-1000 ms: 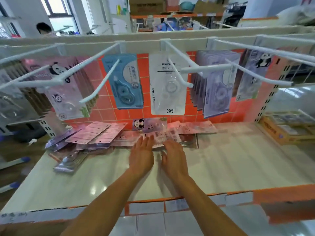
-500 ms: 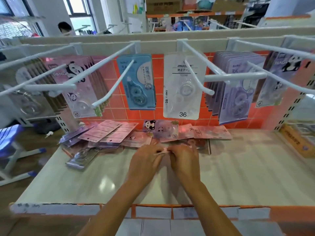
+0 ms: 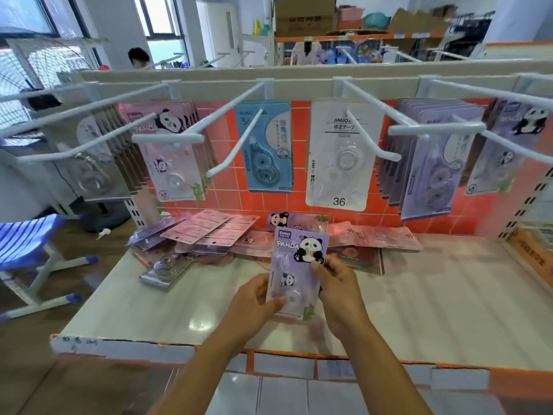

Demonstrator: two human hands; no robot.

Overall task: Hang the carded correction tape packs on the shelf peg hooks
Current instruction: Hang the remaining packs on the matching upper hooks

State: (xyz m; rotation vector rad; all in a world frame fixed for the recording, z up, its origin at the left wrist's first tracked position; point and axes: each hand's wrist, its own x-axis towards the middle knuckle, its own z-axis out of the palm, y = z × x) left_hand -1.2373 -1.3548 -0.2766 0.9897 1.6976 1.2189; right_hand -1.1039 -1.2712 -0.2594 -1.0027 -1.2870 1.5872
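Holding a lilac carded correction tape pack (image 3: 296, 265) printed with a panda upright above the pale shelf deck (image 3: 449, 295), the left hand (image 3: 254, 298) pinched its lower left edge and the right hand (image 3: 338, 292) its right edge, each grip closed on the card. A clear blister sat near the pack's bottom; it looked flat, stiff and light. Beyond lay a loose heap of pink and lilac packs (image 3: 209, 232), unhung along the shelf's back. Farther off, white wire peg hooks (image 3: 230, 154) carried several rows, so the job looked partly done, with a matching lilac panda row (image 3: 514, 145) at far right.
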